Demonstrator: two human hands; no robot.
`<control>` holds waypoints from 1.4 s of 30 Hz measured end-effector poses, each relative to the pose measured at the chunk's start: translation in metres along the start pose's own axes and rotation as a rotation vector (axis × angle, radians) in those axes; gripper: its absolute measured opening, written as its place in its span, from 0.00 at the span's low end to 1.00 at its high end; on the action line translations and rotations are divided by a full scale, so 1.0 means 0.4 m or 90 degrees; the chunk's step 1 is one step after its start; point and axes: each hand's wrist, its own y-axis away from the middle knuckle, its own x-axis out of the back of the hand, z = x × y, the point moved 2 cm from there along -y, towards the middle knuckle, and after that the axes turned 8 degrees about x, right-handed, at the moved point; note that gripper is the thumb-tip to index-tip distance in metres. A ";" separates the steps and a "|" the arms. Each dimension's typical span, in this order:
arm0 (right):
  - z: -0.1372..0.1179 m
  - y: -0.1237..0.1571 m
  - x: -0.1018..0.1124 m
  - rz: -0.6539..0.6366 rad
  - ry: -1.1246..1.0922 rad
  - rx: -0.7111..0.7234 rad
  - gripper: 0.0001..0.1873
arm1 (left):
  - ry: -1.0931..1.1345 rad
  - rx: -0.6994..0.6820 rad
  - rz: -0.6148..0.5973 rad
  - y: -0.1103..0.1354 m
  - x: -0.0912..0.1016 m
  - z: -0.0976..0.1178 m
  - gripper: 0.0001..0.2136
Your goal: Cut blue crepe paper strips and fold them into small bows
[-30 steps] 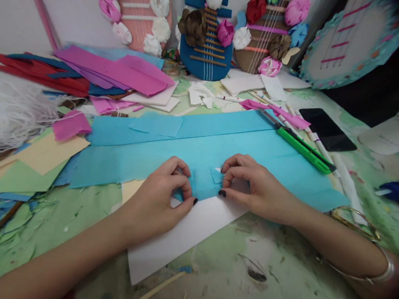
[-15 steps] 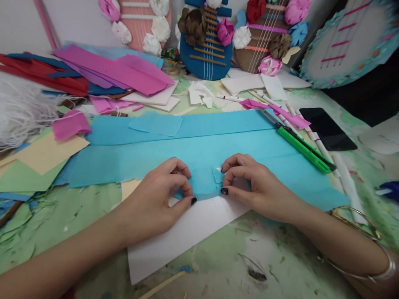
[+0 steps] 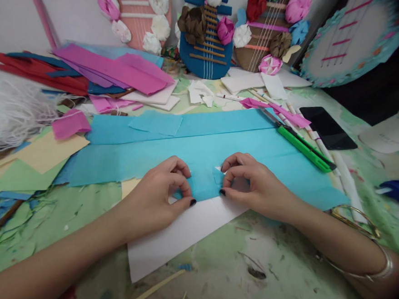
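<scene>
Between my two hands is a small piece of light blue tissue paper, its side edges pinched in the fingers. My left hand is closed on its left edge, thumb and fingertips together. On the other edge, where a corner folds over, my right hand is closed in a similar pinch. Beneath the hands lies a white sheet, tilted on the table. Just behind it spread large light blue paper sheets. A green utility knife rests on their right side.
A black phone lies at the right. Coloured paper strips and white string are piled at the left. Decorated cardboard instruments, among them a blue one, stand at the back. A thin cream strip lies in front.
Both hands hold nearly the same place and pinch. The blue piece between them has shifted only very slightly; nothing was let go.
</scene>
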 end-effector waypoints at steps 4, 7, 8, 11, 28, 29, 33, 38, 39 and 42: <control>0.000 -0.001 0.000 0.002 -0.002 -0.006 0.06 | 0.007 -0.014 0.004 0.001 -0.002 0.001 0.08; -0.001 -0.003 -0.001 0.002 -0.001 -0.006 0.06 | -0.004 -0.031 0.017 0.004 -0.005 0.008 0.08; -0.001 -0.003 -0.001 0.003 -0.001 -0.006 0.06 | -0.010 -0.037 0.021 0.005 -0.007 0.010 0.07; -0.001 -0.003 -0.001 0.005 0.000 -0.009 0.06 | -0.030 -0.049 0.029 0.007 -0.013 0.017 0.07; -0.006 0.001 -0.004 0.015 -0.006 0.006 0.08 | -0.077 -0.070 0.066 0.012 -0.031 0.029 0.04; -0.007 0.001 -0.003 0.016 -0.012 0.007 0.08 | -0.078 -0.080 0.060 0.012 -0.031 0.028 0.05; -0.011 0.003 -0.003 0.027 -0.015 0.045 0.12 | -0.073 -0.110 0.053 0.010 -0.027 0.026 0.12; -0.006 0.009 -0.008 0.026 0.030 0.146 0.16 | -0.072 -0.159 0.071 0.013 -0.024 0.018 0.15; -0.006 0.010 -0.009 0.023 0.046 0.169 0.16 | -0.079 -0.176 0.079 0.014 -0.024 0.016 0.15; -0.009 0.012 -0.006 0.025 0.101 0.235 0.16 | -0.110 -0.231 0.097 0.016 -0.025 0.011 0.17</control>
